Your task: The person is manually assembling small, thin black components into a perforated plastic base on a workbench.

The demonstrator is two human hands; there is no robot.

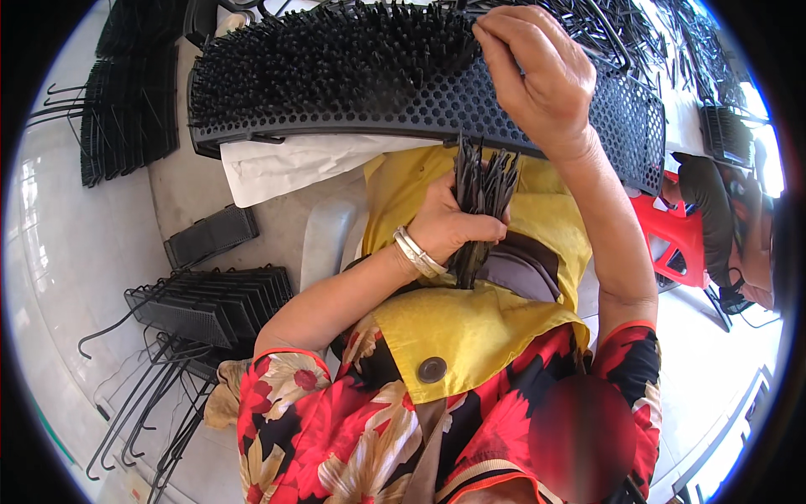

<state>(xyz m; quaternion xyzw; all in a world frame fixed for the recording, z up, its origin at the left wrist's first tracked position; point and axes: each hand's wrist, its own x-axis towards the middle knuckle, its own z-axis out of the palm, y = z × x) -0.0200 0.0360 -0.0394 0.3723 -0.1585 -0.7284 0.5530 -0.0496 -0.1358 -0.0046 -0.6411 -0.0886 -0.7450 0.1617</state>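
My left hand (457, 220) is wrapped round a bundle of thin black strips (483, 181), held upright in front of my yellow apron (445, 336). Beyond it lies a long black perforated panel (579, 109) with many round holes. Short black strips (336, 59) stand densely out of its left and middle part, while the holes toward the right are bare. My right hand (541, 76) is over the panel, thumb and forefinger pinched together at the right edge of the standing strips. Whatever lies between those fingertips is too small to make out.
Loose black strips (579, 29) are heaped behind the panel. White paper (294, 164) pokes out beneath it. Black racks with hooked rods (210, 307) stand on the floor at left, and more bristled panels (130, 118) beyond. At right, another person (739, 218) is beside a red stool (676, 239).
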